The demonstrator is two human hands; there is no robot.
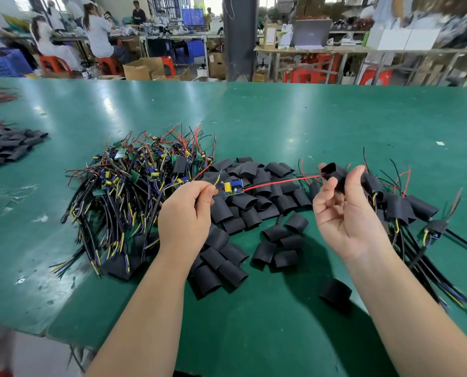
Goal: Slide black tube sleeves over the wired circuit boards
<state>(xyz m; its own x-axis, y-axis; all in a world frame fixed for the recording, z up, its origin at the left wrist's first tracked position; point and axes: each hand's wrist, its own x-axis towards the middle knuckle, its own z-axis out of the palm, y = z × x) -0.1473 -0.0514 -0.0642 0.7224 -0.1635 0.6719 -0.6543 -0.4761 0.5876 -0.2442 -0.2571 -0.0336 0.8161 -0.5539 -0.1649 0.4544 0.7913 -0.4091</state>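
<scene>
Left hand (184, 213) pinched leads at one end of circuit board (233, 187), board held above loose sleeves (243, 213). Right hand (344, 210) gripped black tube sleeve (334, 174) between thumb and fingers. Red and black wires (281, 181) ran from board to sleeve's mouth. Unsleeved boards pile (134, 180) lay left, sleeved boards pile (406, 208) right, on green table (281, 118).

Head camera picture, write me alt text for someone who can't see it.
A person's left hand pinches a small circuit board by its wires while the right hand holds a black sleeve at the tip of its red wire. Piles of loose sleeves and wired boards lie on the green table.
</scene>
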